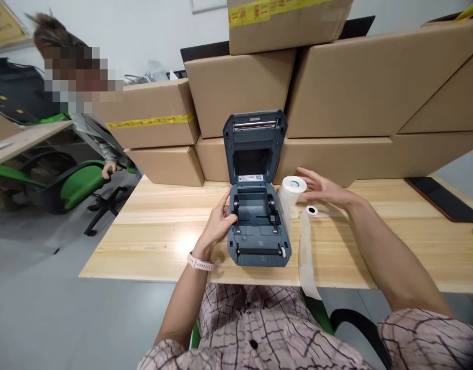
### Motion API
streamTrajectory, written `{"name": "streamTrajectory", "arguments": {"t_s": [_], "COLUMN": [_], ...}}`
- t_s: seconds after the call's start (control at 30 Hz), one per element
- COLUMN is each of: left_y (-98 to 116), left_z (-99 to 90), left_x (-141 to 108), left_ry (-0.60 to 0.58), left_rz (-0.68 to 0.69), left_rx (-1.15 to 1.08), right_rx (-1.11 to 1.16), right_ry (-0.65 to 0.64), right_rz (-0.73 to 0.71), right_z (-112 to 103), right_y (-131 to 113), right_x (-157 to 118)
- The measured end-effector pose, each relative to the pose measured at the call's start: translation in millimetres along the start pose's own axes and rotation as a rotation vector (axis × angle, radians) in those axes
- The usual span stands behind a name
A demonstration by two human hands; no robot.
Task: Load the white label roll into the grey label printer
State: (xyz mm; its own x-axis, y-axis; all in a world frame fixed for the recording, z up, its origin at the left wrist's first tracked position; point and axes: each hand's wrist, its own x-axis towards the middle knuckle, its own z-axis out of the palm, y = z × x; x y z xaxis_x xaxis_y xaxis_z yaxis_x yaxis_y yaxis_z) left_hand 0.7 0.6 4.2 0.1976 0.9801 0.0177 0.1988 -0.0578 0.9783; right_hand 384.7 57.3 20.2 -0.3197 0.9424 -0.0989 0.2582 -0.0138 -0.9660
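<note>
A dark grey label printer (258,231) sits on the wooden table with its lid (255,146) raised, so its inner bay, roll holders and front roller show. My left hand (220,222) grips the printer's left side, the thumb over the edge and the index finger stretched along the wall. Just right of the printer stands a large white label roll (294,185), a strip hanging from it. My right hand (324,189) is behind and right of this roll, fingers spread, palm partly turned away; whether it touches the roll I cannot tell. A smaller roll (311,210) trails a long strip (307,257) over the front edge.
Stacked cardboard boxes (236,92) line the table's back. A dark flat tablet-like object (444,198) lies on the right of the wooden table (155,246). Another person (90,121) stands at the left near a green chair (82,182). Fingertips show at the far right edge.
</note>
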Motion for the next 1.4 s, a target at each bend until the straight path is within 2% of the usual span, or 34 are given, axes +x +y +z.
{"name": "streamTrajectory", "arguments": {"t_s": [0.07,0.13,0.23,0.33,0.43,0.5,0.6,0.7,0.77,0.83,0.93,1.1,1.23,1.4], "left_y": [2,3,4,4,2,1,1,1,0,-1,-5,-7,-6,-3], "left_z": [-0.2,-0.3,0.0,0.8,1.5,1.5,0.9,0.4,0.3,0.4,0.4,-0.3,-0.4,1.2], "left_x": [0,-1,-1,-1,0,0,1,1,1,2,3,5,4,2], "left_ry": [-0.015,-0.045,-0.07,-0.058,-0.047,-0.043,-0.048,-0.064,-0.071,-0.067,-0.056,-0.056,-0.052,-0.035], "left_rz": [0.004,0.006,-0.001,-0.009,-0.006,0.0,0.0,-0.011,-0.006,0.01,0.023,0.021,0.02,0.027], "left_rx": [-0.01,-0.031,-0.058,-0.072,-0.084,-0.081,-0.085,-0.1,-0.101,-0.089,-0.064,-0.041,-0.044,-0.039], "right_rx": [0.081,0.122,0.088,0.104,0.126,-0.012,-0.436,-0.928,-1.14,-1.219,-1.228,-1.21,-1.112,-0.909], "right_ry": [0.014,-0.029,-0.045,-0.031,-0.135,-0.191,-0.263,-0.274,-0.292,-0.329,-0.357,-0.395,-0.312,-0.13], "right_rz": [0.023,0.068,0.128,0.144,-0.029,-0.201,-0.383,-0.408,-0.345,-0.302,-0.317,-0.367,-0.457,-0.561], "right_z": [-7,-4,19,43,54,63,91,127,145,155,158,158,160,167], "right_y": [7,15,25,21,-12,-49,-99,-118,-114,-105,-96,-96,-95,-78], "right_x": [-26,-49,-67,-68,-63,-57,-37,-5,13,25,29,23,1,-54]}}
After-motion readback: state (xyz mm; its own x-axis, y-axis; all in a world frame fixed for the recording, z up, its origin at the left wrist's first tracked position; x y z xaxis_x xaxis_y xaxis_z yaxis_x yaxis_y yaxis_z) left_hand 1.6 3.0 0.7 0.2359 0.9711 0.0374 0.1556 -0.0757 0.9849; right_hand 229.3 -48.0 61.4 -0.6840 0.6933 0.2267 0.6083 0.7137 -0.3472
